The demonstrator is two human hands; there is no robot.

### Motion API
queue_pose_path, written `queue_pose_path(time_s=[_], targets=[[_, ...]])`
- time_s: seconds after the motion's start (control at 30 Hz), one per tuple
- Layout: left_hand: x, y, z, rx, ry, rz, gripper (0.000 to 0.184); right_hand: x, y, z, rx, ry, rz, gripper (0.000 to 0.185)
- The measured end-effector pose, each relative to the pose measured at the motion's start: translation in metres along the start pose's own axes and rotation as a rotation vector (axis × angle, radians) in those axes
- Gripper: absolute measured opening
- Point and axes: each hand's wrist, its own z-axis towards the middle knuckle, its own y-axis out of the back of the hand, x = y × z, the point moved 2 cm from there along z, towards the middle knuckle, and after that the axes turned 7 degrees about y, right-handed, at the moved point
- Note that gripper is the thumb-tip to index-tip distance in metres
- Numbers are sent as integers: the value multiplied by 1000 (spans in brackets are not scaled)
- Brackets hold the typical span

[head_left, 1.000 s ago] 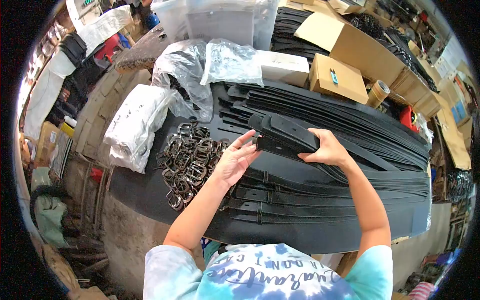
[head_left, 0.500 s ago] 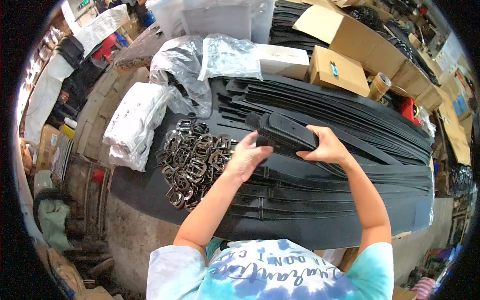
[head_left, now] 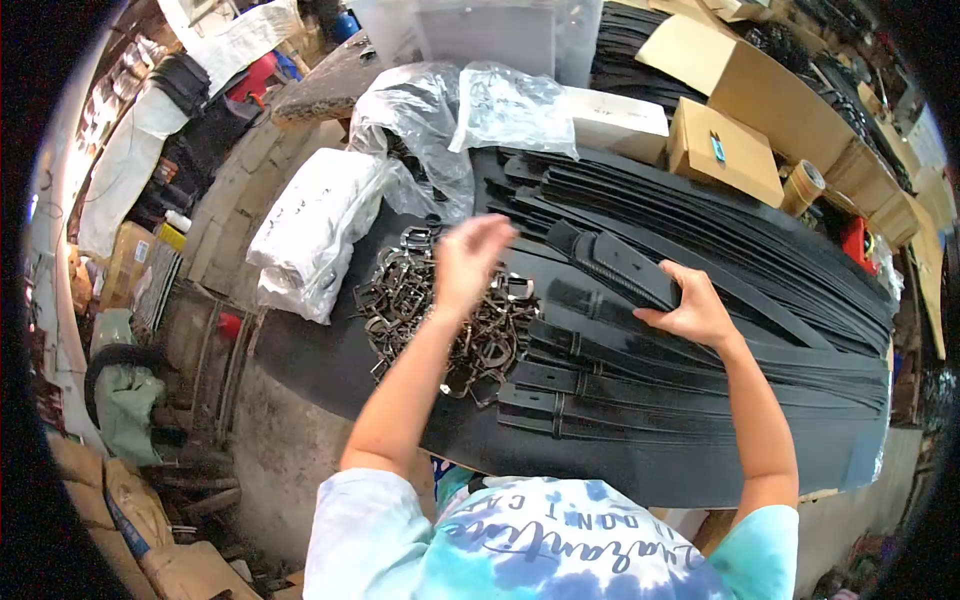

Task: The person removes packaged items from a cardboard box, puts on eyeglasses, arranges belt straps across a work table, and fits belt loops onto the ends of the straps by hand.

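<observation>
In the head view, my right hand (head_left: 695, 308) is closed around one end of a bundle of black belt straps (head_left: 625, 268), its thumb below and its fingers above. The bundle's other end points up and to the left over the table. My left hand (head_left: 472, 262) is raised over a pile of metal buckles (head_left: 490, 340), apart from the bundle. Its fingers look stretched out and hold nothing visible, though motion blurs them. Several belt straps (head_left: 640, 385) lie side by side near me, with loops around them. More long black straps (head_left: 700, 215) are stacked behind the bundle.
White packages in clear plastic (head_left: 315, 230) lie at the table's left edge. Plastic bags (head_left: 515, 105), a white box (head_left: 620, 125) and a cardboard box (head_left: 730, 155) line the back. A tape roll (head_left: 803, 185) stands beside that box. A clear bin (head_left: 480, 35) is behind.
My left hand has moved away from the strap bundle, up and left over the buckles. My right hand still holds the bundle, now tilted more. The whole view has shifted somewhat.
</observation>
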Motion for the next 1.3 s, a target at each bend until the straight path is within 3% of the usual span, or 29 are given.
queue_pose_path(time_s=[0.07,0.1,0.13,0.17,0.23,0.27,0.3,0.5,0.6,0.7,0.83,0.87,0.9,0.97,1.13,1.3], targets=[[18,42,35,-260,-298,535,23,-4,2,2,0,60,-19,38],[38,56,50,-243,-299,649,22,-5,2,2,3,130,-36,40],[42,65,53,-154,-299,866,27,-8,2,0,38,36,10,42],[70,74,67,-91,-267,924,34,-9,0,-1,29,1,132,42],[63,76,66,28,-58,921,38,-5,1,0,69,-34,161,43],[58,77,65,14,-160,964,37,-5,0,-1,76,-35,136,42],[54,77,64,63,-63,930,34,-4,1,0,84,-30,110,42],[53,91,60,72,66,797,28,-5,1,1,58,-43,119,43],[59,98,57,28,185,535,28,-3,0,1,59,-85,98,41],[37,93,42,-206,-44,510,24,2,3,-2,69,-178,115,38],[47,81,36,-249,9,281,21,4,4,-2,-31,17,88,36],[52,81,39,-215,37,323,27,4,5,-1,-32,23,87,36],[54,80,38,-228,-62,420,27,4,5,-2,-3,-26,91,35],[70,79,42,-83,197,135,27,3,6,-4,22,-72,96,35],[66,85,43,17,157,430,27,1,3,-6,4,-19,108,35],[62,85,39,-41,158,333,23,7,4,-4,33,-70,94,36]])
